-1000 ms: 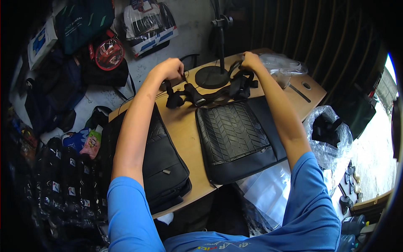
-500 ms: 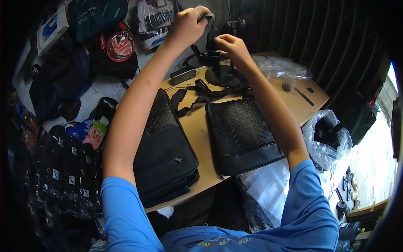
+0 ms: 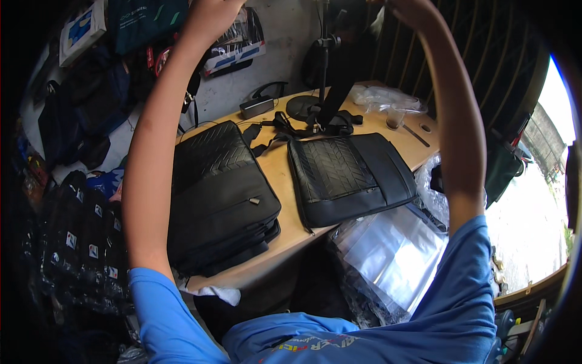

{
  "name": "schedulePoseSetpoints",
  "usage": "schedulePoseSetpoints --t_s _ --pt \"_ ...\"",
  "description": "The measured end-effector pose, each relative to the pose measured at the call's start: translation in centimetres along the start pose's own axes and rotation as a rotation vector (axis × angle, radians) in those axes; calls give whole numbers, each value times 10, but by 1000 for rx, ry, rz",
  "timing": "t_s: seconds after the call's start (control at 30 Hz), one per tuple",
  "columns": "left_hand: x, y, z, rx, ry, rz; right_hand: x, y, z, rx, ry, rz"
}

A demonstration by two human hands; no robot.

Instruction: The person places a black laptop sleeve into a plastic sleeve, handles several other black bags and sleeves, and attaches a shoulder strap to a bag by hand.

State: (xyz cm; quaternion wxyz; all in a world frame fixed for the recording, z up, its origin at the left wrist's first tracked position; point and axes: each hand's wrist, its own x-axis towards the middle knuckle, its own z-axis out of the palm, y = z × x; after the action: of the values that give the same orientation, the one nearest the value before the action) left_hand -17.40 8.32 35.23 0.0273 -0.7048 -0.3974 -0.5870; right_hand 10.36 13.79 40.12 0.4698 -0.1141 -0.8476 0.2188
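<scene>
Both of my arms are raised high. My left hand is cut off by the upper edge, so its fingers and anything in them are hidden. My right hand, blurred at the same edge, does not show its grip clearly. Between and below them a wide dark strap slants up from the table. Its lower end lies by a heap of black straps. Nearer to me, a flat black bag with a chevron-embossed panel lies at the right. Similar black bags are stacked at the left.
On the wooden table stand a dark box, a pole on a round base and a clear cup. Clear plastic bags lie below the right edge. Wrapped black goods are piled at left.
Both hands have risen to the upper edge and moved farther apart. The dark strip my left hand gripped is out of sight. My view has shifted, showing more of the right bag.
</scene>
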Motion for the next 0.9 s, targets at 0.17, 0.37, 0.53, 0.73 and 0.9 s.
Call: schedulePoseSetpoints --t_s 0.17,0.37,0.53,0.73,0.9 --pt "-65 33 -17 -51 -101 -149 14 -70 12 -83 -1 -125" --pt "-154 82 4 -535 -50 -183 -45 -132 67 -391 -321 -197" --pt "-192 106 8 -480 18 -218 -116 -141 107 -822 -325 -549" --pt "-223 104 -2 -376 39 -91 -168 -117 141 -485 -290 81" --pt "-240 101 -18 -306 61 -166 -192 -87 159 46 -395 190"
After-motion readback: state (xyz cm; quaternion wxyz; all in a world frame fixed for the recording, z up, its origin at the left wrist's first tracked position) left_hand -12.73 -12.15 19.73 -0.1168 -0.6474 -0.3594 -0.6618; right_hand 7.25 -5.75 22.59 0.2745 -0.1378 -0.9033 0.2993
